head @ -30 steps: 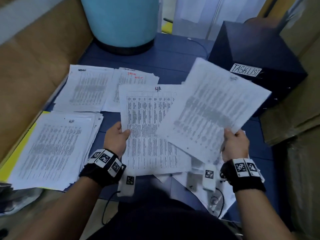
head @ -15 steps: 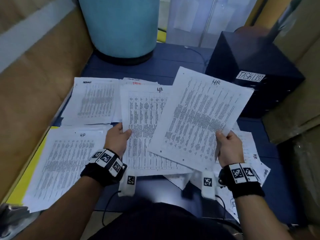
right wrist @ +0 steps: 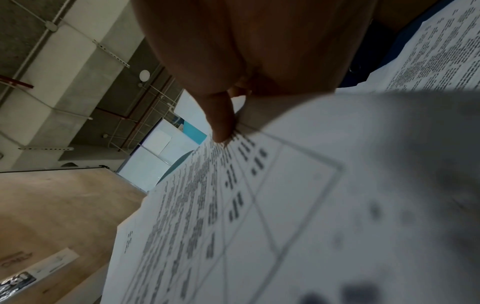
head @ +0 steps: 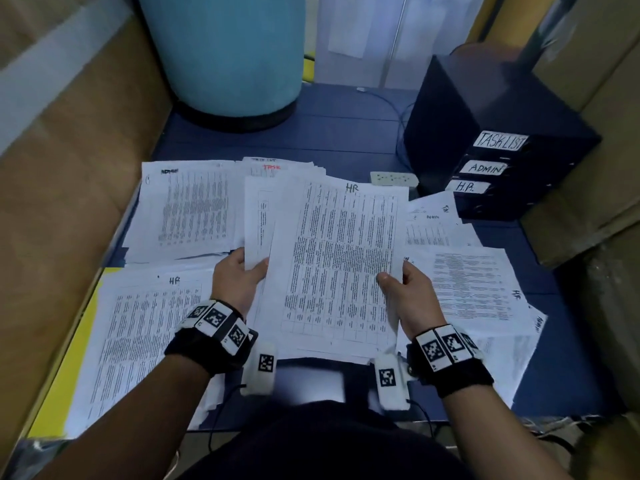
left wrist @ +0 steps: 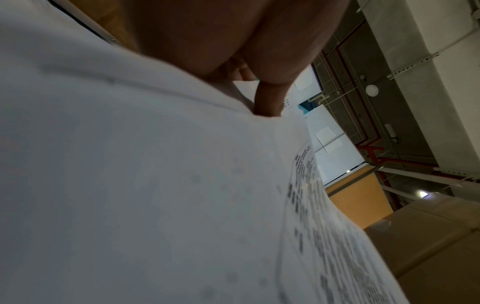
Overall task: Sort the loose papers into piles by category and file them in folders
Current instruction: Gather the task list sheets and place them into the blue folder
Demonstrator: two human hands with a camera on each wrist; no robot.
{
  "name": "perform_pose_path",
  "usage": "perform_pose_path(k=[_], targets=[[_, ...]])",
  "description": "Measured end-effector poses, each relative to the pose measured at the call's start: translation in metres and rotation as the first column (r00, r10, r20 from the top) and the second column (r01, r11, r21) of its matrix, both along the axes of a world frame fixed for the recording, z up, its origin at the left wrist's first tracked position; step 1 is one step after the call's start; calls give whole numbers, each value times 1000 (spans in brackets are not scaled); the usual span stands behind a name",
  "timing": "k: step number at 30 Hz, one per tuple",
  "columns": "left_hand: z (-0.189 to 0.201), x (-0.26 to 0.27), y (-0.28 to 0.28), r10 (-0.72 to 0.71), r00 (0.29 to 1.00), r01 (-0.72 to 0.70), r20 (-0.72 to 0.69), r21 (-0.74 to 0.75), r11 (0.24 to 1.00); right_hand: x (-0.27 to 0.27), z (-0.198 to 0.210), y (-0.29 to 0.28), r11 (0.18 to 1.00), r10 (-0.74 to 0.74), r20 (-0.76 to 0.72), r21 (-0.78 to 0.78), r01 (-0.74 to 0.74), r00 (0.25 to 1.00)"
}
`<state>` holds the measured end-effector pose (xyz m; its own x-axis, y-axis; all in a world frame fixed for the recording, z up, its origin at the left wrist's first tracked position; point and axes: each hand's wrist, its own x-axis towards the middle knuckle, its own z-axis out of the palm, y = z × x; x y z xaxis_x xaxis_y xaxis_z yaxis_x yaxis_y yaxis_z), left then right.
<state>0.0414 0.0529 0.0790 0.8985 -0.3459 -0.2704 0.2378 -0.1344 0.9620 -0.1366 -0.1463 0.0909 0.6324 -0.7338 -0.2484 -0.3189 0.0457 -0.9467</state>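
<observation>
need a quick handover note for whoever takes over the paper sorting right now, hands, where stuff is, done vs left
Left hand: grips the left edge of a held sheet that sits behind the front one.
Right hand: pinches the right edge of the HR sheet, held in front.
Piles on the blue table: HR pile near left on a yellow folder, ADMIN pile far left, task-list pile behind the held sheets.
Unsorted papers lie on the right.
Black file box far right, labelled TASKLIST, ADMIN, H.R.
Done: three piles started.
Left: place the held sheets, sort the right-hand papers, file everything.
</observation>
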Motion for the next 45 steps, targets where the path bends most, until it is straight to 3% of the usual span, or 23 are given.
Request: perform_pose_path(k=[4,9,15,18,24,29,35,41,45], targets=[[5,-2,-8,26,1000,-26,14,9,1000,2,8,-11,1000,11,24,-11,-11,1000],[8,3,-16,51,998,-52,37,20,998,2,12,-41,996,-87,106,32,84,991],[6,9,-18,85,994,-90,64,75,993,-23,22,-90,924,-382,149,83,373,912],[2,11,-19,88,994,-94,59,102,990,-35,19,-112,906,-423,113,59,419,899],[8,7,-25,100,993,-106,60,106,989,-21,21,-103,926,-341,231,248,284,911],[9,9,-21,99,993,-105,64,100,989,-4,25,-87,953,-241,232,240,184,942],[0,10,-13,32,999,-35,37,102,994,17,22,-37,988,86,68,125,-94,994],[1,6,13,81,990,-67,-112,123,990,40,-7,-5,978,202,-178,-9,-207,963],[1,1,37,-59,997,43,38,331,943,58,-13,25,972,229,-131,-21,-234,965]])
